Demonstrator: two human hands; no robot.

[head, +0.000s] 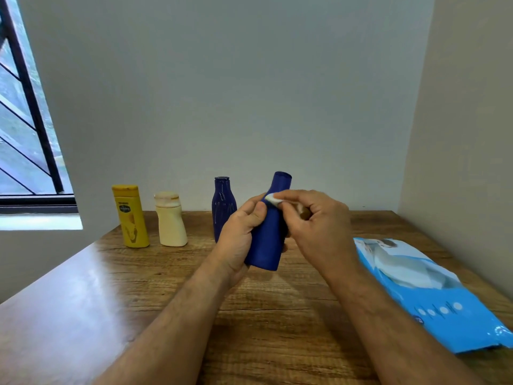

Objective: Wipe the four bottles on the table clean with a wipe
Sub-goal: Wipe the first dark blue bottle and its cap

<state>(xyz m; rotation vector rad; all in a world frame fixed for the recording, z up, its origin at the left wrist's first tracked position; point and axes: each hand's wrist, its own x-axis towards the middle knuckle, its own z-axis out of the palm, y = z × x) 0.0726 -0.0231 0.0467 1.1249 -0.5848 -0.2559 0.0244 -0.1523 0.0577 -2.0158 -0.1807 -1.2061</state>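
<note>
My left hand [240, 232] grips a dark blue bottle [268, 243] around its body and holds it tilted above the wooden table [83, 301]. A small bunched white wipe [273, 199] is pinched in my right hand [313, 218] and presses against the bottle's neck. Behind it a second dark blue bottle [223, 207] stands upright, with pale scribble marks on its side. Further left stand a cream bottle [170, 220] and a yellow bottle [130, 218], both upright near the table's back edge.
A light blue pack of wipes [427, 290] lies flat on the right side of the table, near the right wall. A barred window [25, 120] is at the left. The wall runs close behind the bottles.
</note>
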